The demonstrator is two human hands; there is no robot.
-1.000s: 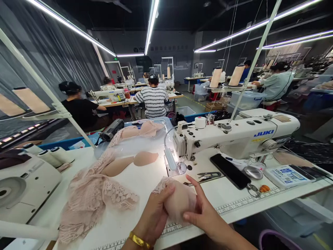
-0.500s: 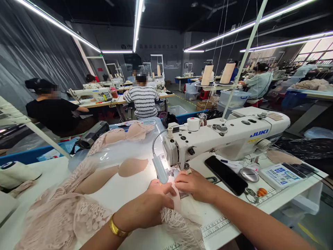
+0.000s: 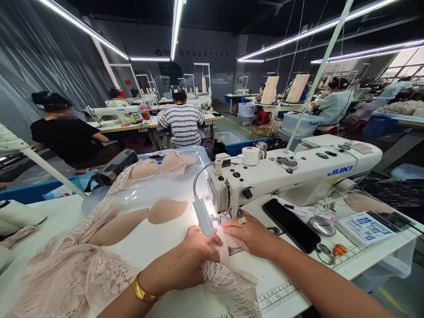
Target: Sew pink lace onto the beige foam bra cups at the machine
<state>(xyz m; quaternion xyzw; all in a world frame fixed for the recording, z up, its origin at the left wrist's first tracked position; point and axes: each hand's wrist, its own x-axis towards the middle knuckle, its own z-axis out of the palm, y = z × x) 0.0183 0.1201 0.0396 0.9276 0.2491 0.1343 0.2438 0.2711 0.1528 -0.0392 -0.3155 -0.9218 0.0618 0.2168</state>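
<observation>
A piece of pale pink fabric (image 3: 222, 252) with a lace part (image 3: 230, 282) lies at the needle area of a white sewing machine (image 3: 285, 170). My left hand (image 3: 195, 254), with a gold bracelet at the wrist, is closed on the fabric left of the needle, the lace hanging from under the fingers toward the front edge. My right hand (image 3: 253, 234) has its fingers bent and pressed together on the fabric's right side, close to the presser foot. A small lamp (image 3: 203, 217) on a bendy neck lights this spot and covers part of my left fingertips.
Beige bra cups (image 3: 168, 212) and lace pieces (image 3: 73, 274) spread over the left of the table. Right of my right hand lie a black phone (image 3: 291, 225), a silver oval object (image 3: 322, 225) and a white box (image 3: 366, 227). Co-workers sit at machines beyond.
The view has shifted slightly, so the machine appears farther right. My right hand's fingers have shifted on the fabric, and more pink fabric shows beneath them. My left hand still holds it.
</observation>
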